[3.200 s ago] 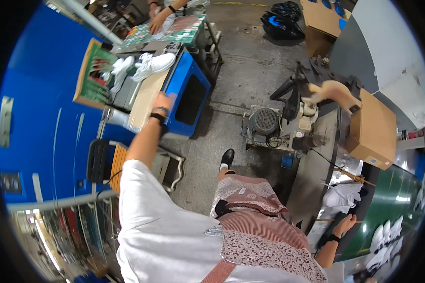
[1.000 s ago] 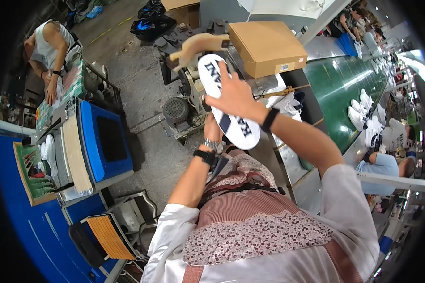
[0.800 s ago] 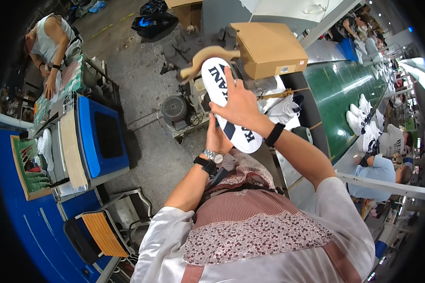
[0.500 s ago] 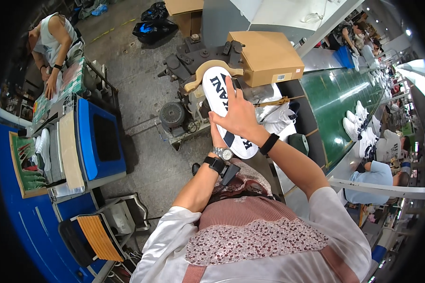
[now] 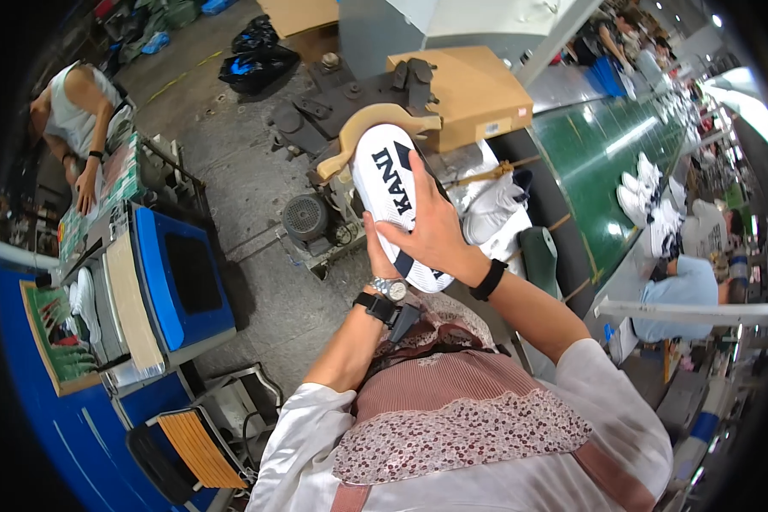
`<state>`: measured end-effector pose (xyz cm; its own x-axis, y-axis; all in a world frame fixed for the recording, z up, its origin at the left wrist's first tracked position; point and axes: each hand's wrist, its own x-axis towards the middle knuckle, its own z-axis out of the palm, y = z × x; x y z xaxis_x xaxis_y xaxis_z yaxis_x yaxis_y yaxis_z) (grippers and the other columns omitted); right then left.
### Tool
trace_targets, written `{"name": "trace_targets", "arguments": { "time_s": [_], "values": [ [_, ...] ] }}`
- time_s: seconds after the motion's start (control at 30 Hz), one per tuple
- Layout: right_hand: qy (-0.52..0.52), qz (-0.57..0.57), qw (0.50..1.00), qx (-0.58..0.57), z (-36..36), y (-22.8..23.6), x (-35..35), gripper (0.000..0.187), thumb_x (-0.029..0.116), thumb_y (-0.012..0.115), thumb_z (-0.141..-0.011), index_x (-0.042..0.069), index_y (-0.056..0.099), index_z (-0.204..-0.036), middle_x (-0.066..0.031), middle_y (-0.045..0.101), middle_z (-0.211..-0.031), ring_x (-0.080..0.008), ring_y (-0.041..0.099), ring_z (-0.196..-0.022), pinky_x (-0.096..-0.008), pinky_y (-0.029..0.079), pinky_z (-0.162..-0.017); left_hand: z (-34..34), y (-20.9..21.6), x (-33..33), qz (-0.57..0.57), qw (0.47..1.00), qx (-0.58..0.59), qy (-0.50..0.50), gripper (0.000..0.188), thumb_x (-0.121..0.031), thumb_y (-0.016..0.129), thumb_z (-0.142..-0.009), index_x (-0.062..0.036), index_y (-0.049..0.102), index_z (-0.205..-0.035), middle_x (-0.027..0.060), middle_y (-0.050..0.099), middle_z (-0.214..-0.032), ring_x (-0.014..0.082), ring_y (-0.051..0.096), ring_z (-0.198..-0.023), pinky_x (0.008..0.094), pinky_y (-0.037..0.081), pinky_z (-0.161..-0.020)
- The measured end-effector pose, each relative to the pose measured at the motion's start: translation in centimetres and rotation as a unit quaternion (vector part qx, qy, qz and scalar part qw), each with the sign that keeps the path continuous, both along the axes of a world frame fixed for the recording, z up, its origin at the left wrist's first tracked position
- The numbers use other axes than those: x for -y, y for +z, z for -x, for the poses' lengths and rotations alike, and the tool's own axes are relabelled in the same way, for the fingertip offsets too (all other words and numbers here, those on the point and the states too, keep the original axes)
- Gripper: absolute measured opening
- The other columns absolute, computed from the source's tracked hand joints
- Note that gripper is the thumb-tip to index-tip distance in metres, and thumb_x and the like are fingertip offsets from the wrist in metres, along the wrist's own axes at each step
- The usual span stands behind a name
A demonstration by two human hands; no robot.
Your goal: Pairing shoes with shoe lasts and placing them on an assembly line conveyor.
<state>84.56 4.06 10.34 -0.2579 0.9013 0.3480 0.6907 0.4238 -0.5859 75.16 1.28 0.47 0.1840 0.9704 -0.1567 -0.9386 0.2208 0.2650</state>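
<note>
A white shoe (image 5: 387,175) with dark lettering on its sole is held sole-up in front of me. Its toe end meets the curved tan pad (image 5: 363,128) of a dark metal machine. My right hand (image 5: 435,230) grips the shoe from the right, index finger stretched along the sole and thumb across it. From the left and below, my left hand (image 5: 381,256) is closed round the shoe's side near the heel; most of its fingers are hidden beneath the shoe.
Behind the pad stands a cardboard box (image 5: 474,94), with a motor (image 5: 305,218) lower left. White shoes (image 5: 491,213) lie right of my hands, beside a green conveyor belt (image 5: 576,162) carrying more shoes. At left, a person (image 5: 81,119) works behind a blue machine (image 5: 175,273).
The shoe's toe has come in against the tan pad, where before it overlapped it in view. My right hand has shifted slightly along the sole. The whole view has moved a little.
</note>
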Motion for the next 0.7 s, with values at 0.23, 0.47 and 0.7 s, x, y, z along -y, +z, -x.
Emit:
{"name": "trace_targets", "arguments": {
  "time_s": [0.23,0.47,0.7],
  "values": [
    [-0.102,0.381,0.809,-0.435,-2.8,-4.5,-0.4,0.084,0.047,0.059,-0.1,0.001,0.021,-0.157,-0.0186,0.06,-0.122,-0.0223,0.06,-0.104,-0.0384,0.052,-0.086,8.8,-1.9,10.4,0.065,0.977,-0.039,-0.2,0.095,-0.068,0.062,-0.09,-0.0023,0.038,-0.153,0.0176,0.056,-0.145,0.0333,0.057,-0.13,0.0514,0.047,-0.111],
    [0.099,0.532,0.52,-0.661,2.9,-4.4,-1.5,0.074,0.044,0.07,-0.088,0.005,0.044,-0.146,-0.0157,0.057,-0.136,-0.0257,0.06,-0.119,-0.0427,0.05,-0.102,26.6,-6.1,16.5,0.044,0.838,-0.348,-0.417,0.062,-0.046,0.037,-0.107,-0.0085,0.033,-0.157,0.0134,0.04,-0.16,0.0353,0.044,-0.141,0.0531,0.037,-0.117],
    [0.148,0.293,0.803,-0.498,-12.0,0.1,0.3,0.123,0.036,0.088,-0.072,0.002,0.013,-0.162,-0.0201,0.026,-0.162,-0.0306,0.033,-0.146,-0.0408,0.029,-0.119,15.5,1.6,13.1,0.082,0.903,-0.295,-0.303,0.065,-0.03,0.068,-0.097,-0.0028,0.042,-0.15,0.0181,0.056,-0.144,0.0323,0.058,-0.129,0.0513,0.049,-0.108]
  ]
}}
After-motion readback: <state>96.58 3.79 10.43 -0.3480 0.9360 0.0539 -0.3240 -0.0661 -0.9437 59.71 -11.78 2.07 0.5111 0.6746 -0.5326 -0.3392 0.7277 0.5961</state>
